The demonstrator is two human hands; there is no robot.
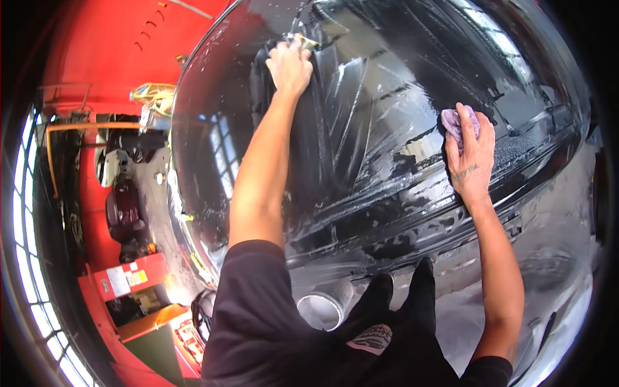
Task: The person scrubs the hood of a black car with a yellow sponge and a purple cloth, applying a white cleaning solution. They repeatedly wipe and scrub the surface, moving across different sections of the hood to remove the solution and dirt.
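In the head view, the right hand point(475, 157) has its fingers bent over a crumpled purple cloth point(451, 124), which lies beneath the fingers, ahead of and slightly left of the palm. The cloth is bunched, so no clear long axis shows; it sits against a wet, glossy black curved car panel point(377, 135), near the panel's right side and closer to the person's body. The left hand point(291, 69) holds a small pale yellow-green pad point(308, 43) at its fingertips, against the panel's far portion; the pad is mostly covered by the fingers. The hands are well apart; the right is the nearer to the cloth. Containers: a round whitish bucket point(341, 293) stands below the panel, beside the person's legs, its contents unclear. At lower left, a red metal cabinet point(155, 265) has a dark opening; the items inside cannot be identified.
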